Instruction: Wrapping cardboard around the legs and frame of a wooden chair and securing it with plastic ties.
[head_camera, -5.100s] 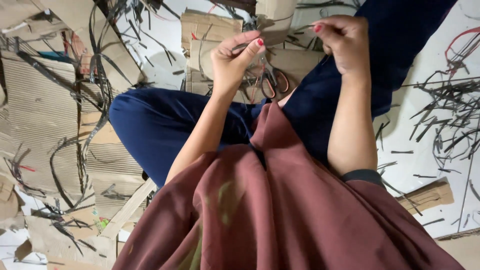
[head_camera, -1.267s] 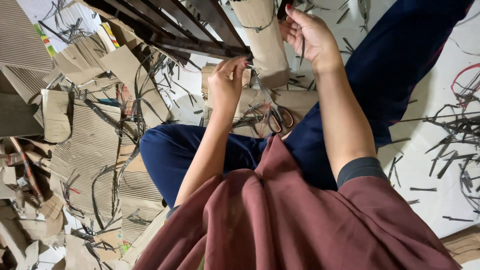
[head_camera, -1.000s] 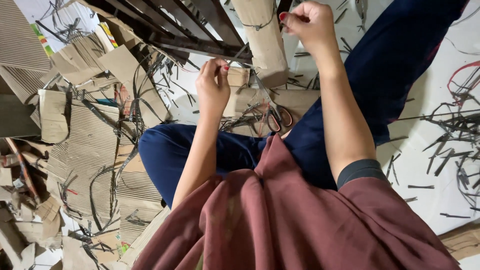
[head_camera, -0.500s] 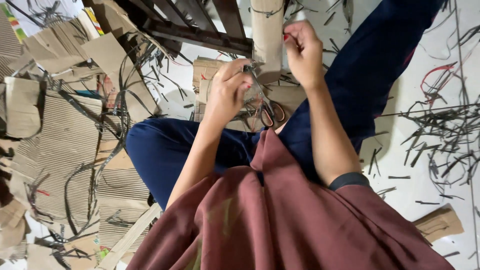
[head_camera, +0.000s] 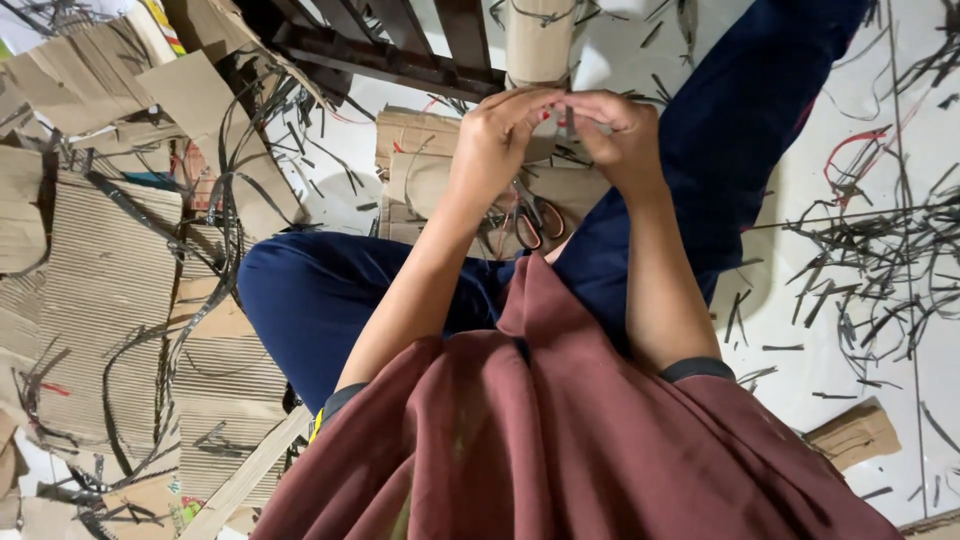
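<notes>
My left hand (head_camera: 495, 140) and my right hand (head_camera: 622, 130) meet fingertip to fingertip just in front of an upright cardboard tube (head_camera: 538, 40) with dark strip tied around it. Both pinch a thin dark strip between them; it is mostly hidden by the fingers. Beneath the hands, scissors with red handles (head_camera: 540, 220) lie on flat cardboard pieces (head_camera: 415, 165) on the floor. My crossed legs in dark blue trousers (head_camera: 320, 300) and a maroon garment (head_camera: 560, 430) fill the lower view.
A dark wooden slatted frame (head_camera: 400, 55) stands behind the tube. Corrugated cardboard sheets (head_camera: 100, 290) with long dark strips cover the left. Several cut dark strips (head_camera: 880, 260) and a red wire (head_camera: 850, 150) litter the white floor on the right.
My hands have come together in front of the tube; half a second ago the right hand was raised beside the tube and the left lower. The view has shifted slightly.
</notes>
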